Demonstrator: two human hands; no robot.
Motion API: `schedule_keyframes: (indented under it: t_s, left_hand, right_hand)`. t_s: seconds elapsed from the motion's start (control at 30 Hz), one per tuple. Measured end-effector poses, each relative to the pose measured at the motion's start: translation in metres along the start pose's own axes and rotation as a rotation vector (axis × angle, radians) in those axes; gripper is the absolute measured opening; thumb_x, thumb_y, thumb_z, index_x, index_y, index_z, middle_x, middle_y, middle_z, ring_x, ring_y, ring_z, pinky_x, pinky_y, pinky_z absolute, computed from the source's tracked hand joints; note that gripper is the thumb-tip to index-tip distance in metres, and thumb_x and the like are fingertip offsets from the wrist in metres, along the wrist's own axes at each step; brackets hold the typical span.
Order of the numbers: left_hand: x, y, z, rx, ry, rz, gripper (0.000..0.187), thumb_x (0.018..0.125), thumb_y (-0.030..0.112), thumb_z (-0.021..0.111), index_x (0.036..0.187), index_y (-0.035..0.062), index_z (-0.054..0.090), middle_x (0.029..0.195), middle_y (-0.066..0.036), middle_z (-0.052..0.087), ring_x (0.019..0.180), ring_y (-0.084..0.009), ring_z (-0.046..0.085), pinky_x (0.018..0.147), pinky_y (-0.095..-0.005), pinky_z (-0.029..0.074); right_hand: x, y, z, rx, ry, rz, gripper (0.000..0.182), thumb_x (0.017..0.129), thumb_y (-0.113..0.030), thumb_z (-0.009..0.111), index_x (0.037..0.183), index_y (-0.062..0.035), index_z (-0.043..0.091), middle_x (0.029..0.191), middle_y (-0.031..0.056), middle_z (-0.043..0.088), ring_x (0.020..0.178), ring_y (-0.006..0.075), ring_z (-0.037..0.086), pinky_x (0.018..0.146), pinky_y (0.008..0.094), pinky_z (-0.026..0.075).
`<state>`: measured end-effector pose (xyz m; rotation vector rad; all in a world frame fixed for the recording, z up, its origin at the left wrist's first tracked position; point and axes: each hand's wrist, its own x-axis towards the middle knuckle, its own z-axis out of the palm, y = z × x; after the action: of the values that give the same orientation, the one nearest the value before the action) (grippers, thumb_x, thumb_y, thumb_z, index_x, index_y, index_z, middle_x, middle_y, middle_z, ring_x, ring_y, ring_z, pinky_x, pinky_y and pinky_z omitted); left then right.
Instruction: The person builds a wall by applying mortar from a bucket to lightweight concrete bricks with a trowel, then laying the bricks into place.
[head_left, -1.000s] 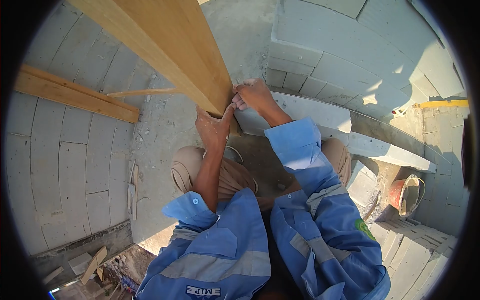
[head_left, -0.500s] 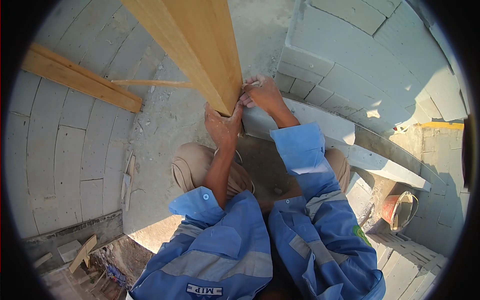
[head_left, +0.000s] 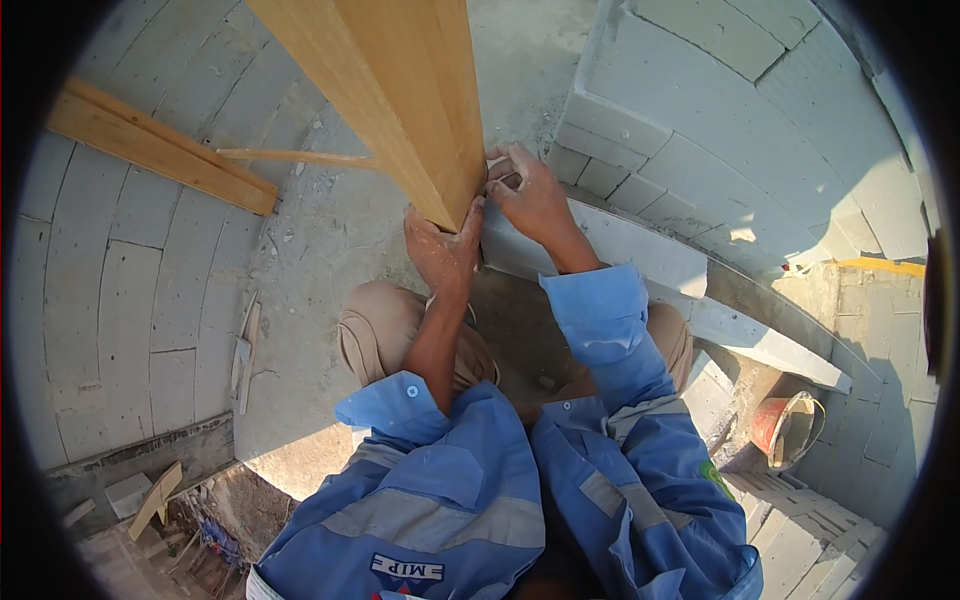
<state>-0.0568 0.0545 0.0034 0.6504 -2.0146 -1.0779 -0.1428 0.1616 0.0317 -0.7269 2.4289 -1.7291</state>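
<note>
A thick wooden post (head_left: 415, 110) comes down from the top of the view, its lower end between my hands. My left hand (head_left: 442, 250) is wrapped around that end, with the thumb along the right side. Against the post's right edge, my right hand (head_left: 535, 198) has its fingers bent and pinched together. Whatever those fingertips hold is too small and too hidden to name. Just below the right hand, a row of pale blocks (head_left: 640, 245) runs off to the right from beside the post.
Pale block walls rise at left (head_left: 130, 300) and right (head_left: 720, 130). A wooden beam (head_left: 160, 145) and a thin wooden strip (head_left: 300, 156) are on the left. A red bucket (head_left: 770, 425) lies tilted at lower right. Scrap wood (head_left: 158, 497) lies at lower left.
The right hand's fingers have lifted slightly and curled more beside the post. My left hand keeps its hold on the post's end. The whole view has shifted a little.
</note>
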Motion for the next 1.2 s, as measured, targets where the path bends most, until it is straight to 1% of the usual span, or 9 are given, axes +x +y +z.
schedule_keyframes:
  t_s: [0.23, 0.33, 0.5, 0.63, 0.7, 0.83, 0.9, 1.0, 1.2]
  left_hand:
    - [0.000, 0.001, 0.000, -0.070, -0.001, -0.036, 0.055, 0.069, 0.028, 0.085, 0.103, -0.0038, 0.056, 0.097, -0.022, 0.060, 0.091, -0.0384, 0.060, 0.082, -0.0450, 0.046]
    - [0.000, 0.005, -0.001, -0.095, -0.006, -0.045, 0.054, 0.069, 0.028, 0.085, 0.103, -0.0041, 0.057, 0.096, -0.021, 0.060, 0.091, -0.0385, 0.059, 0.081, -0.0452, 0.046]
    - [0.001, 0.002, -0.001, -0.069, -0.011, -0.030, 0.054, 0.070, 0.028, 0.085, 0.102, -0.0045, 0.057, 0.095, -0.021, 0.058, 0.091, -0.0380, 0.059, 0.081, -0.0455, 0.045]
    - [0.000, 0.001, 0.000, -0.079, -0.013, -0.039, 0.054, 0.070, 0.028, 0.084, 0.102, -0.0045, 0.057, 0.096, -0.021, 0.058, 0.091, -0.0377, 0.058, 0.081, -0.0455, 0.045]
    - [0.000, 0.001, 0.000, -0.068, -0.013, -0.031, 0.053, 0.070, 0.028, 0.084, 0.102, -0.0045, 0.057, 0.096, -0.021, 0.057, 0.092, -0.0377, 0.058, 0.081, -0.0454, 0.045]
    - [-0.001, 0.003, 0.000, -0.118, -0.014, -0.021, 0.052, 0.071, 0.026, 0.084, 0.102, -0.0053, 0.057, 0.096, -0.021, 0.058, 0.090, -0.0374, 0.058, 0.081, -0.0451, 0.045]
    - [0.000, 0.002, 0.001, -0.114, -0.002, -0.017, 0.052, 0.071, 0.025, 0.084, 0.102, -0.0055, 0.057, 0.096, -0.021, 0.058, 0.090, -0.0371, 0.058, 0.081, -0.0450, 0.045]
    - [-0.001, 0.002, 0.002, -0.151, -0.002, -0.027, 0.052, 0.070, 0.024, 0.085, 0.102, -0.0057, 0.057, 0.096, -0.021, 0.059, 0.090, -0.0370, 0.058, 0.081, -0.0451, 0.045]
    - [0.000, -0.002, 0.004, -0.153, 0.019, -0.017, 0.052, 0.070, 0.024, 0.085, 0.102, -0.0054, 0.057, 0.096, -0.021, 0.058, 0.090, -0.0375, 0.058, 0.081, -0.0451, 0.045]
  right_hand:
    - [0.001, 0.002, -0.005, -0.031, -0.061, -0.034, 0.031, 0.083, -0.006, 0.064, 0.114, -0.0057, 0.058, 0.091, 0.0137, 0.069, 0.088, 0.0302, 0.067, 0.076, 0.0391, 0.051]
    - [0.005, 0.007, -0.007, -0.144, -0.023, -0.145, 0.033, 0.082, -0.009, 0.067, 0.115, -0.0070, 0.060, 0.093, 0.0119, 0.068, 0.087, 0.0309, 0.066, 0.075, 0.0397, 0.051]
    - [0.010, 0.011, -0.009, -0.342, -0.003, -0.235, 0.031, 0.081, -0.017, 0.071, 0.111, -0.0075, 0.067, 0.095, 0.0112, 0.067, 0.085, 0.0311, 0.064, 0.075, 0.0402, 0.050]
    - [0.013, 0.010, -0.013, -0.360, -0.027, -0.234, 0.030, 0.081, -0.019, 0.071, 0.109, -0.0068, 0.069, 0.097, 0.0118, 0.068, 0.086, 0.0311, 0.064, 0.076, 0.0400, 0.050]
    - [0.015, 0.008, -0.015, -0.247, -0.061, -0.153, 0.028, 0.082, -0.014, 0.071, 0.107, -0.0018, 0.069, 0.094, 0.0123, 0.069, 0.083, 0.0267, 0.068, 0.075, 0.0336, 0.051]
    - [0.020, 0.019, -0.014, -0.045, -0.094, -0.088, 0.031, 0.082, -0.014, 0.072, 0.110, 0.0005, 0.068, 0.092, 0.0102, 0.070, 0.081, 0.0211, 0.067, 0.075, 0.0322, 0.051]
    - [0.024, 0.021, -0.017, 0.095, -0.200, -0.057, 0.030, 0.082, -0.012, 0.073, 0.108, 0.0022, 0.069, 0.090, 0.0088, 0.070, 0.080, 0.0150, 0.064, 0.075, 0.0303, 0.051]
    - [0.033, 0.025, -0.020, 0.115, -0.281, 0.017, 0.027, 0.082, -0.010, 0.073, 0.105, 0.0025, 0.070, 0.088, 0.0079, 0.070, 0.080, 0.0125, 0.063, 0.074, 0.0286, 0.051]
    - [0.049, 0.025, -0.026, 0.270, -0.435, 0.096, 0.022, 0.082, -0.008, 0.074, 0.101, 0.0019, 0.070, 0.087, 0.0060, 0.070, 0.077, 0.0127, 0.063, 0.070, 0.0276, 0.051]
